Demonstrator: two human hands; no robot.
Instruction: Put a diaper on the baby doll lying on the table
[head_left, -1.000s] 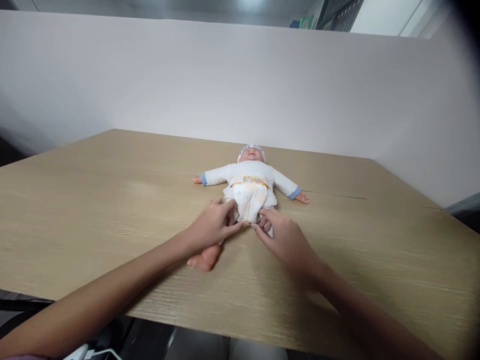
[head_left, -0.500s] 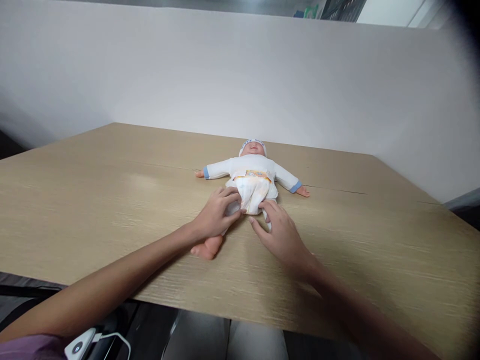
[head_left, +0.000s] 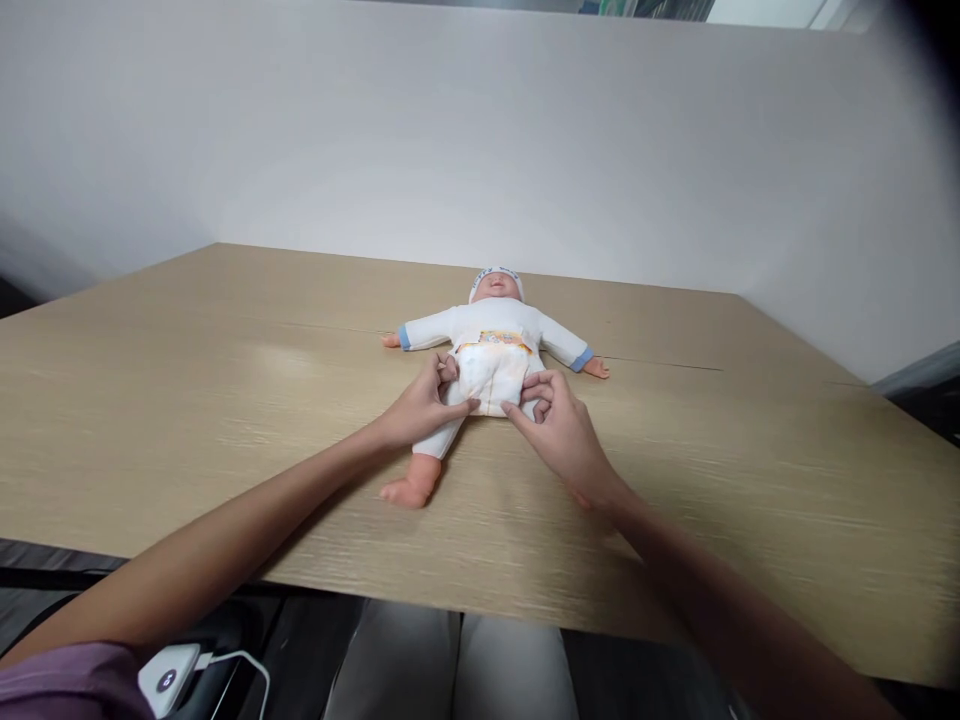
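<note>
A baby doll (head_left: 495, 325) in a white suit with blue cuffs and a cap lies on its back on the wooden table (head_left: 187, 400), arms spread. It wears a white diaper (head_left: 491, 372) with a yellow band at the waist. My left hand (head_left: 424, 405) pinches the diaper's left side at the hip, fingers closed on it. On the other side my right hand (head_left: 559, 425) grips the diaper's right edge with curled fingers. One bare doll foot (head_left: 405, 488) shows below my left wrist; the other leg is hidden under my right hand.
A white partition wall (head_left: 480, 150) stands right behind the table. The table's front edge runs close to my lap. A small white device with a cable (head_left: 169, 680) lies at the lower left beside my sleeve.
Both hands have moved up from the doll's crotch to the sides of the diaper at the hips. The view has shifted slightly, with the doll a bit farther up.
</note>
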